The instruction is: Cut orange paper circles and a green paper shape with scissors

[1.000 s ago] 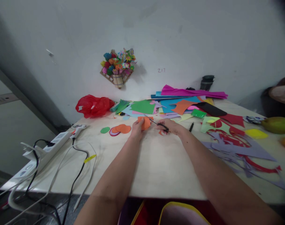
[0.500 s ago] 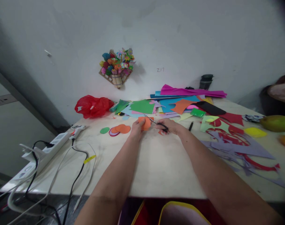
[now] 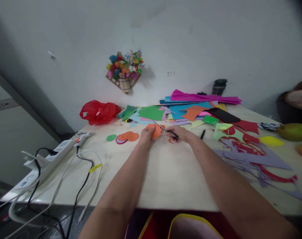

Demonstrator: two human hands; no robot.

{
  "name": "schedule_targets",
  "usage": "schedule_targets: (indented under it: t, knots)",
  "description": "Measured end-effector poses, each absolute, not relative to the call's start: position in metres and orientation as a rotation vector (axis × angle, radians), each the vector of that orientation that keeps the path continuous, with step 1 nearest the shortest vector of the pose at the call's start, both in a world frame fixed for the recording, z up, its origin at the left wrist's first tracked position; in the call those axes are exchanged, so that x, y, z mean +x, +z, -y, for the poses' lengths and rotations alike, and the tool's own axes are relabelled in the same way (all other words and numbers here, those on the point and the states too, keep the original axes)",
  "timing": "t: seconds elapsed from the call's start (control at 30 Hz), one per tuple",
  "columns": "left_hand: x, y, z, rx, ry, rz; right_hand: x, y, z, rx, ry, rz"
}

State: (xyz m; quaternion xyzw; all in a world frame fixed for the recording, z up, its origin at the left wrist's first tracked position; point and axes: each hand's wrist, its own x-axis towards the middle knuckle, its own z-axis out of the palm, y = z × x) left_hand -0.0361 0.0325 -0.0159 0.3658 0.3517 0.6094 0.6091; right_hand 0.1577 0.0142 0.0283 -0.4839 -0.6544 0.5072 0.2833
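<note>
Small orange paper piece [image 3: 155, 130]: you hold it just above the pale wooden table [image 3: 165, 172], near the middle of its far half. Your left hand [image 3: 146, 136] grips it, thumb and fingers closed on its left edge. Your right hand [image 3: 182, 134] is closed around the black-handled metal scissors [image 3: 168, 131], fingers through the loops. The blades point left and away from you and meet the top right edge of the orange paper piece; how far apart the blades stand is too small to tell.

Just left of your left hand, a stack of orange paper circles [image 3: 129, 136] lies flat on the table, with a small green paper oval [image 3: 111, 137] beside it. Behind your hands, a loose pile of coloured paper sheets [image 3: 165, 113] spreads toward the wall, with a folded magenta crepe sheet [image 3: 203, 98] on its far side. A crumpled red plastic bag [image 3: 99, 112] rests at the back left. A black pen [image 3: 203, 134] lies just right of your right hand, and purple and red paper offcuts [image 3: 250, 154] cover the right side. A white power strip [image 3: 53, 157] with cables sits on the left edge. A paper flower bouquet [image 3: 124, 70] hangs on the wall.
</note>
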Motion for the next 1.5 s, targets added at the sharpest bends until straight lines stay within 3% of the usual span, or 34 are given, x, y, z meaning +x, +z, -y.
schedule_targets:
  t: [0.87, 1.17, 1.5]
  knots:
    - [-0.042, -0.020, -0.041, 0.779, 1.442, -0.804, 0.163, 0.022, -0.021, -1.280, 1.369, 1.761]
    - [-0.042, -0.006, -0.026, 0.787, 1.248, -0.736, 0.152, 0.030, -0.014, -1.269, 1.361, 1.526]
    - [-0.034, -0.010, -0.032, 0.658, 1.390, -0.798, 0.142, 0.023, -0.016, -1.272, 1.398, 1.488]
